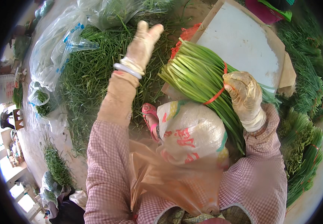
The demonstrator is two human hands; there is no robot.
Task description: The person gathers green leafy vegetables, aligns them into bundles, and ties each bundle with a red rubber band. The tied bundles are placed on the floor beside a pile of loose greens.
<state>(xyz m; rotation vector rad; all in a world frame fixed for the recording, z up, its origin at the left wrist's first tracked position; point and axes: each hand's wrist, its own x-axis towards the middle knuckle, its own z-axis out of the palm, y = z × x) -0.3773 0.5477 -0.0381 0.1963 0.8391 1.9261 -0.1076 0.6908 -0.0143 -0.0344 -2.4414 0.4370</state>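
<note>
A thick bundle of long green stalks, like garlic chives (198, 71), lies slantwise over my lap and a pale board (239, 37), its cut pale-green ends toward the upper left. A red tie (215, 96) runs round its middle. My right hand (243, 95), in a stained whitish glove, is closed on this tie at the bundle's right side; its fingertips press together there. My left hand (142, 46), gloved too with a pale bangle at the wrist, is raised above loose green trimmings (98, 63). Its thumb and fingers are apart, holding nothing.
A white woven sack (191, 134) covers my lap, with a brown plastic apron (169, 183) below. Clear plastic bags (57, 48) lie at the upper left. Tied green bundles (305, 149) line the right side. A pink shoe (151, 118) shows beside the sack.
</note>
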